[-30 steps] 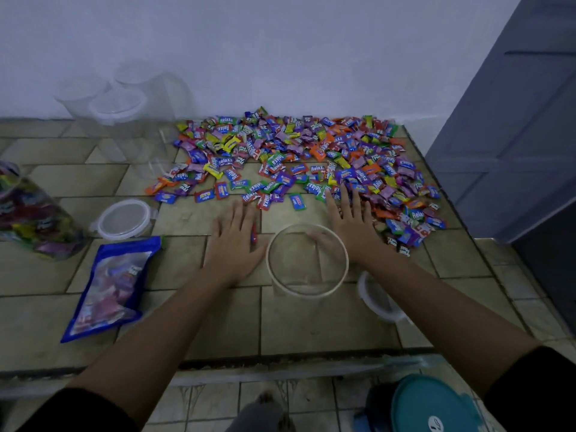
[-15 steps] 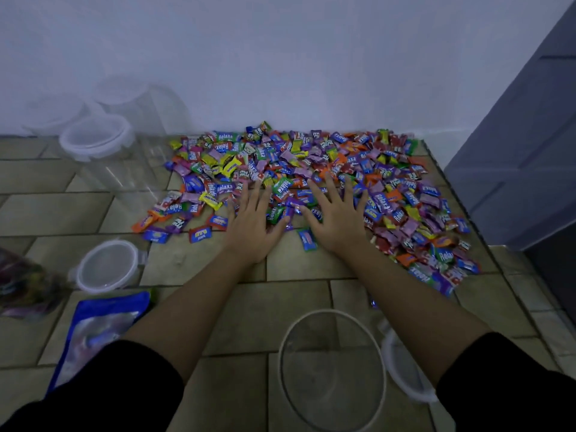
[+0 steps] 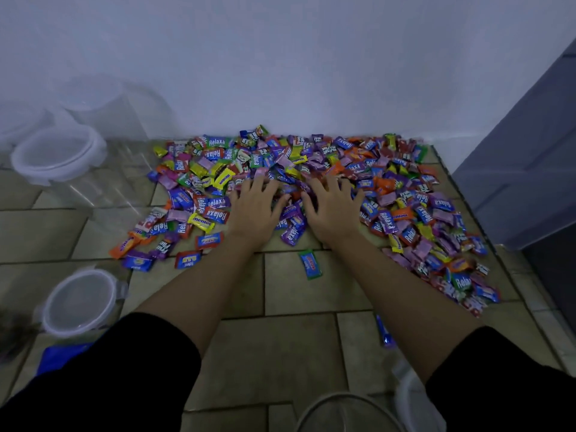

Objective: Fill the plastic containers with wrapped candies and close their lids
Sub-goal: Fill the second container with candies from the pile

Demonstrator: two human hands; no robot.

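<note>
A wide heap of wrapped candies (image 3: pixel 311 182) in purple, blue, orange, yellow and green lies on the tiled floor against the wall at 12 o'clock. One green candy (image 3: pixel 310 264) lies apart at its near edge. An open clear container (image 3: pixel 349 413) stands at 6 o'clock, its loose lid (image 3: pixel 79 302) lying flat at 8 o'clock. Lidded clear containers (image 3: pixel 59 157) stand at 10 o'clock.

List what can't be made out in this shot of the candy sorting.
Head view only:
- Open container: only the rim's far arc shows; the bottom edge cuts off the rest.
- Candies under the left hand and right hand: covered by palms and fingers, so any hold is unclear.
- Blue bag: mostly behind the black sleeve.
- Clear containers at far left: blurred, contents unreadable.
</note>
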